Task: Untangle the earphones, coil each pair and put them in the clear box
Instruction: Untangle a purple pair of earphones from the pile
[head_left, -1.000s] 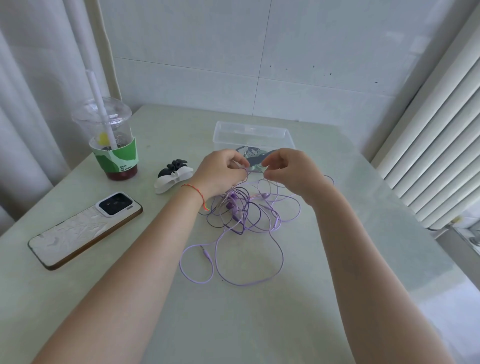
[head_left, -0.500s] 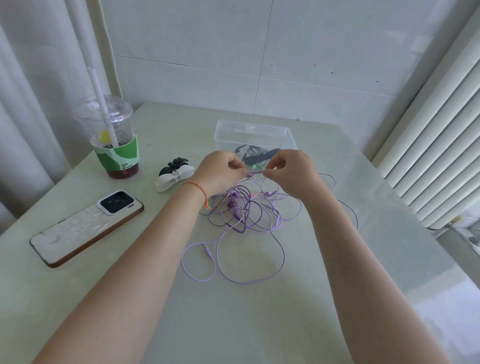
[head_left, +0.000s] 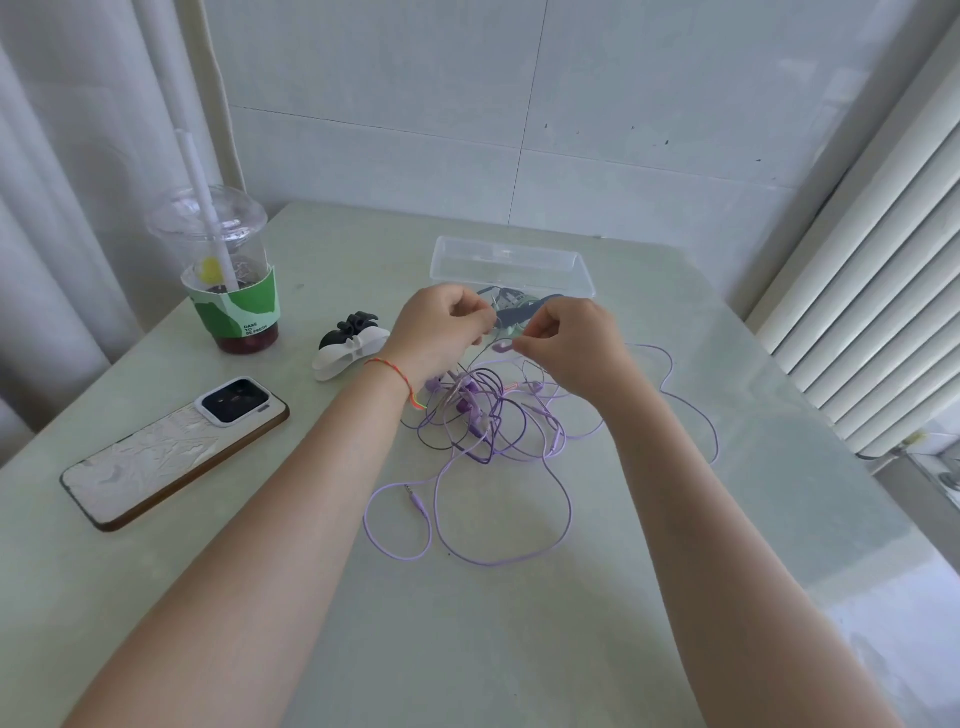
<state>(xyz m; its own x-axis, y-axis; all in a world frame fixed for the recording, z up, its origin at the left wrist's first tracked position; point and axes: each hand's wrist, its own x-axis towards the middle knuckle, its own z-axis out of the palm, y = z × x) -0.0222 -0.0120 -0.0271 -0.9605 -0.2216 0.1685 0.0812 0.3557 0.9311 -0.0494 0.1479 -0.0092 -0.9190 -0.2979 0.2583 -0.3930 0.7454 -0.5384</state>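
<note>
A: Head view, item one: earphones (head_left: 483, 431), several pairs in light and dark purple, lying tangled at the middle of the worktop (head_left: 519, 649), just near of the clear box (head_left: 511, 265). One plug end lies loose on the near left of the heap.

B: Hands?

A: Left hand (head_left: 441, 338) has its fingers curled, pinching what looks like a thin dark cord raised from the heap. Right hand (head_left: 571, 343) pinches a light purple strand at an earbud end between thumb and forefinger. Both hold above the far edge of the tangle.

B: Handling notes?

A: Judged light, limp and thin; cords will slide and snag on each other, and a hard pull likely tightens knots. Best taken at a free end, an earbud or the plug, and fed back through the loops.

B: Clear box contents?

A: Open, at the far side of the worktop; something dark lies in it, partly hidden behind the hands, so I cannot tell what.

B: Other stock?

A: Drink cup (head_left: 228, 280) with straw far left, phone (head_left: 171, 452) near left, hair clip (head_left: 350, 345) between cup and hands.
</note>
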